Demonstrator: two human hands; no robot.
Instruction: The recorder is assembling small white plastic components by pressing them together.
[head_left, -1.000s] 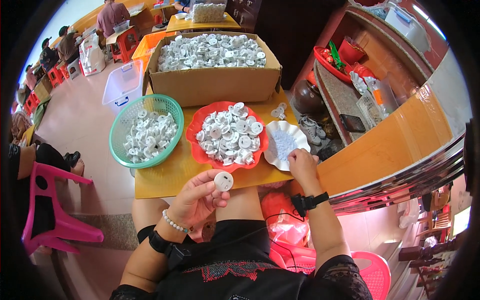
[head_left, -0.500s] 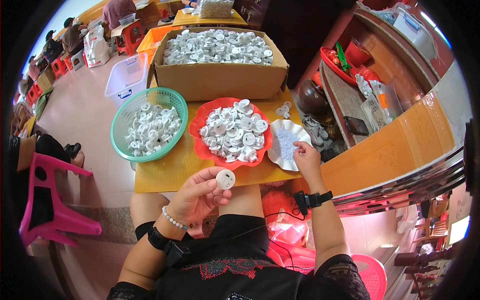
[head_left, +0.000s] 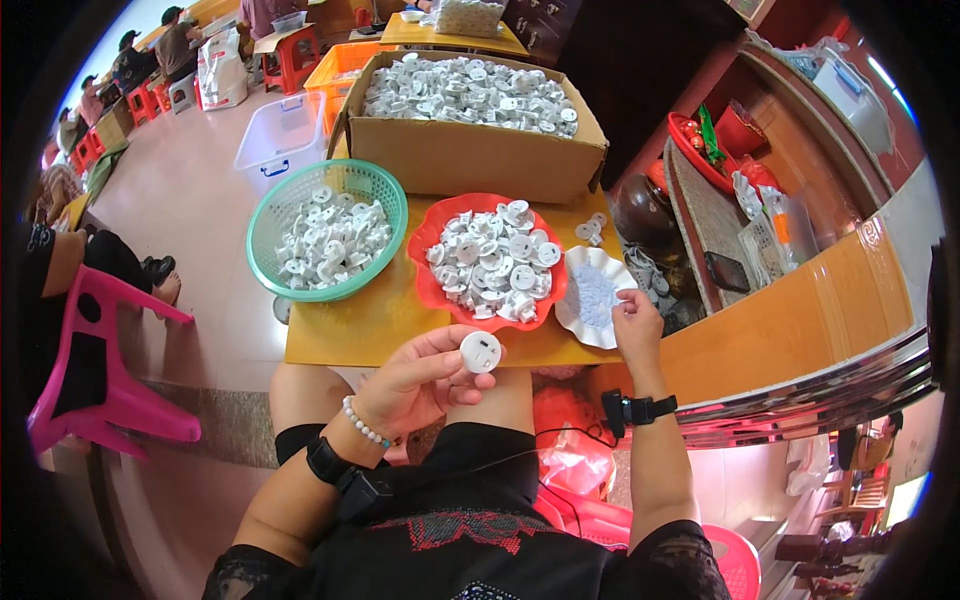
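Note:
Between the thumb and fingers of my left hand (head_left: pixel 420 378) is a round white plastic part (head_left: pixel 481 354), its flat face with a small dark slot turned up. My right hand (head_left: pixel 638 326) is at the right edge of a white scalloped dish (head_left: pixel 574 320), fingertips pinched together; whatever they hold is too small to make out. Tiny pale pieces (head_left: pixel 592 290) lie in that dish. Beside it, a red scalloped bowl (head_left: pixel 424 284) is heaped with similar white parts. More of them fill a green plastic basket (head_left: pixel 264 283) to the left.
Behind the bowls on the yellow table (head_left: pixel 335 343) stands a cardboard box (head_left: pixel 470 158) full of white parts. A few loose parts (head_left: pixel 590 230) lie near the dish. A pink stool (head_left: pixel 112 365) is at left, a wooden counter (head_left: pixel 790 300) at right. People sit far left.
The whole scene has shifted a little to the right in view. My left hand still holds the white part, and my right hand remains pinched at the dish.

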